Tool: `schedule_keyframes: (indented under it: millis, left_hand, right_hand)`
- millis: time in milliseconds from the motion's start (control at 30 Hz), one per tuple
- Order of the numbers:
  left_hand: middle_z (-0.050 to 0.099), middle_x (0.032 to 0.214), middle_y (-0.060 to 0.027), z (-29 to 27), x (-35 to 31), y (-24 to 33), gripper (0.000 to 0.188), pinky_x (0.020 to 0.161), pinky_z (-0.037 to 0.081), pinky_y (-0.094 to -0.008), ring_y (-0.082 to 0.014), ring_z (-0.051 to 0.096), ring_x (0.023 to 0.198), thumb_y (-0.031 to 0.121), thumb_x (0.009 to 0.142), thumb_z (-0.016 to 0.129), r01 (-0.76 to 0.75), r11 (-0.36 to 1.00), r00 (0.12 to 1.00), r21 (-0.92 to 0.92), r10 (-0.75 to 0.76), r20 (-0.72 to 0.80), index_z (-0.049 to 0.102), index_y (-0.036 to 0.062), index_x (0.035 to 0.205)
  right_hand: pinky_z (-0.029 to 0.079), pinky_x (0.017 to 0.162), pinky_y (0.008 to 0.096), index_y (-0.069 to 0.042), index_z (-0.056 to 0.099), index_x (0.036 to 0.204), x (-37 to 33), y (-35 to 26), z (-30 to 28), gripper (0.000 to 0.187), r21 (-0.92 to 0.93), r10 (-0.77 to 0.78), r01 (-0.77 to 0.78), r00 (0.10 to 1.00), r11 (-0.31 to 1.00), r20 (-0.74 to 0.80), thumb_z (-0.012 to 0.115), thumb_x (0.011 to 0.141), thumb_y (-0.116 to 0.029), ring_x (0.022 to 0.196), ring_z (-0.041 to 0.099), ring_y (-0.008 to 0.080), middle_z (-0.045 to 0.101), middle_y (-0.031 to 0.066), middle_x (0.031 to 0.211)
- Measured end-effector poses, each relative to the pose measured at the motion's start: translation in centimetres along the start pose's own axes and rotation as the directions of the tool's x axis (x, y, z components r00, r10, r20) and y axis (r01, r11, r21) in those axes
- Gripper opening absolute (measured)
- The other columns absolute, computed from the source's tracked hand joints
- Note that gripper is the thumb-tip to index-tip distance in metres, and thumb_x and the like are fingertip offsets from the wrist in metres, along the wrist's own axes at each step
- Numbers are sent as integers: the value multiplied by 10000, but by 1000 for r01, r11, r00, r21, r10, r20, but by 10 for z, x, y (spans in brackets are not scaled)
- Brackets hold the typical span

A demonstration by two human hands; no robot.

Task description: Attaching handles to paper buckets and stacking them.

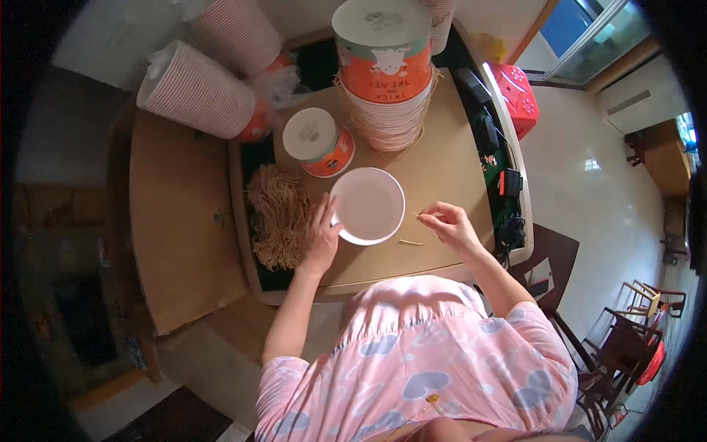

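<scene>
A white paper bucket (370, 206) stands on the brown cardboard with its open mouth facing up. My left hand (322, 234) is closed on the bucket's left side, fingers along the wall and thumb at the rim. To the right of the bucket, my right hand (448, 227) pinches thumb and fingers together, and a tiny pale end of a twine strand shows at the tips. A short loose piece of twine (416, 241) lies on the cardboard between bucket and hand. Left of my left hand rests a tangled bundle of beige twine (278, 216).
Behind the bucket sit an upside-down orange printed bucket (309, 135) and a tall stack of such buckets (387, 74) with twine hanging around it. Wrapped bucket stacks (195, 88) lean at the far left. Black devices and cables (508, 184) line the right edge. A red stool (513, 99) stands beyond.
</scene>
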State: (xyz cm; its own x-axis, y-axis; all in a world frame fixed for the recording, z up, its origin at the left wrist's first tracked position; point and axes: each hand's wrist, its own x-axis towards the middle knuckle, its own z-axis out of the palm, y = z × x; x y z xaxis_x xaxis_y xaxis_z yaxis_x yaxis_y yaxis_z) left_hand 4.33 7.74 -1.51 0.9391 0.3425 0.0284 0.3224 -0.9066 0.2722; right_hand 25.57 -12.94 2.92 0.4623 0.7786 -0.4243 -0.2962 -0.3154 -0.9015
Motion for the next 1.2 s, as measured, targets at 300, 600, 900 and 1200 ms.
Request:
schedule_keyframes:
  millis: [300, 600, 900, 1200]
  left_hand:
    - [664, 842, -95, -1, -10, 69, 127, 685, 502, -268, -148, 639, 767, 20, 822, 602, 393, 539, 891, -745, -422, 164, 607, -20, 943]
    - [667, 927, -113, 7, -20, 80, 291, 739, 501, -265, -142, 639, 844, -42, 826, 552, 279, 476, 899, -834, -434, 53, 583, -39, 1116]
    - [659, 989, -163, 2, -19, 84, 311, 773, 517, -296, -195, 647, 916, -39, 834, 549, 319, 557, 903, -767, -425, 67, 574, -42, 1143]
    - [668, 938, -129, 36, 5, 86, 269, 721, 515, -286, -187, 661, 856, -8, 819, 576, 280, 473, 930, -835, -350, 113, 597, -23, 1087]
  right_hand:
    - [500, 832, 293, 12, 575, 968, -5, 48, 62, 171, 96, -168, 155, 973, 983, 157, 618, 863, -117, 958, 573, 156, 513, 94, 1108]
    - [533, 742, 288, 31, 577, 953, 2, 60, 74, 186, 10, -230, 230, 973, 973, 2, 623, 830, -100, 882, 611, 200, 503, 128, 1027]
    - [544, 726, 280, 39, 578, 925, 4, 62, 76, 181, -26, -237, 237, 971, 971, -23, 634, 820, -98, 884, 609, 199, 511, 125, 1003]
    - [544, 710, 297, 18, 574, 907, 30, 81, 56, 132, -200, -246, 232, 968, 952, -51, 620, 837, -83, 850, 604, 206, 516, 120, 966]
